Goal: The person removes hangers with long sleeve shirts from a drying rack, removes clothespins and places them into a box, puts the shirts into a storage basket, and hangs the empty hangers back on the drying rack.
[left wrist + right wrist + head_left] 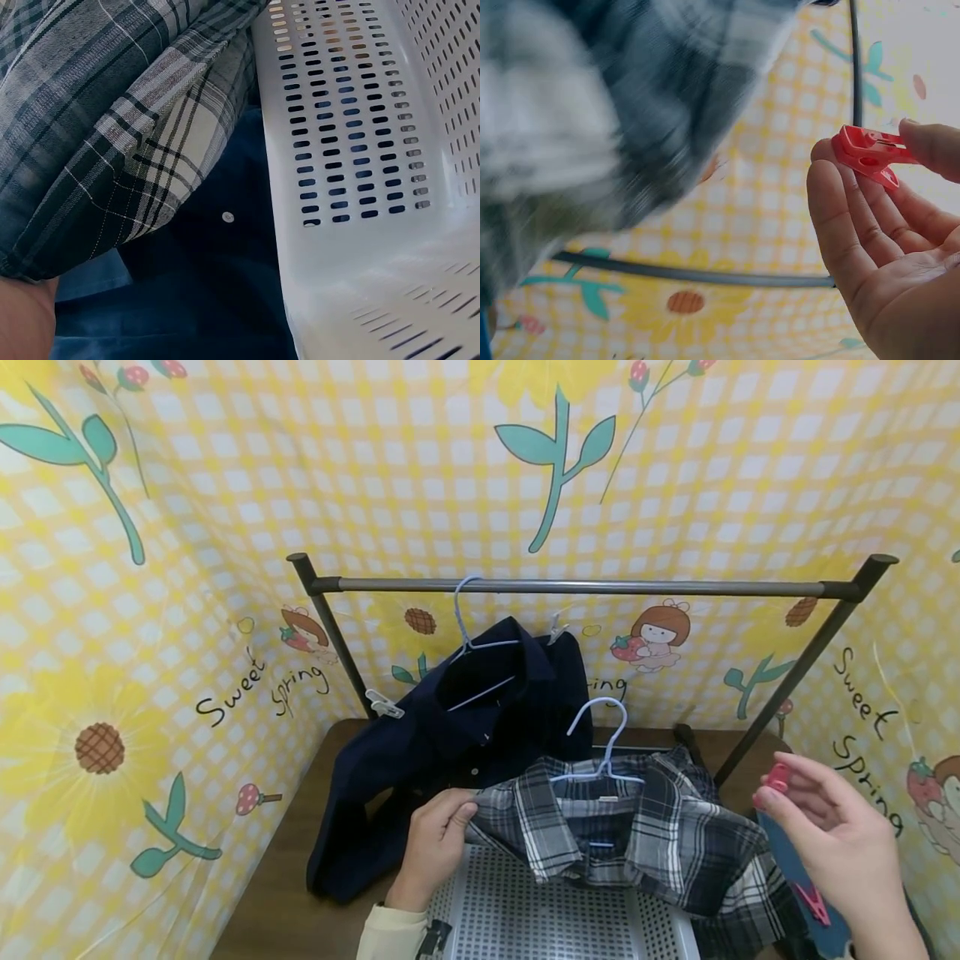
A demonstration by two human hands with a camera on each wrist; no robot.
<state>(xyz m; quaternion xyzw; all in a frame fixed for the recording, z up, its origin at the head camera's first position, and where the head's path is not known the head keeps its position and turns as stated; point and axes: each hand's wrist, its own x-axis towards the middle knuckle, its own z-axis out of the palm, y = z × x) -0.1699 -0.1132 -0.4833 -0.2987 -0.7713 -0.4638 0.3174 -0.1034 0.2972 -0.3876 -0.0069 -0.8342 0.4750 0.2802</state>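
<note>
A grey and black plaid shirt [675,843] hangs on a light blue hanger [606,760], whose hook points up free of the rail. My left hand [438,835] pinches the shirt at its left shoulder in the head view. Off to the right, my right hand [843,839] holds a red clothespin [866,150] between thumb and fingertips, apart from the shirt. Behind the plaid shirt, a dark navy shirt [450,727] hangs from the rail on another blue hanger [463,618], with a white clothespin [385,703] at one shoulder and a second pale clip [557,631] at the other.
A dark metal rack with a horizontal rail [600,586] stands on the brown table [262,893]. The white perforated basket [555,910] sits below the plaid shirt. Near my right hand, another red clothespin [812,903] lies on something blue. Yellow checked cloth [225,527] surrounds the space.
</note>
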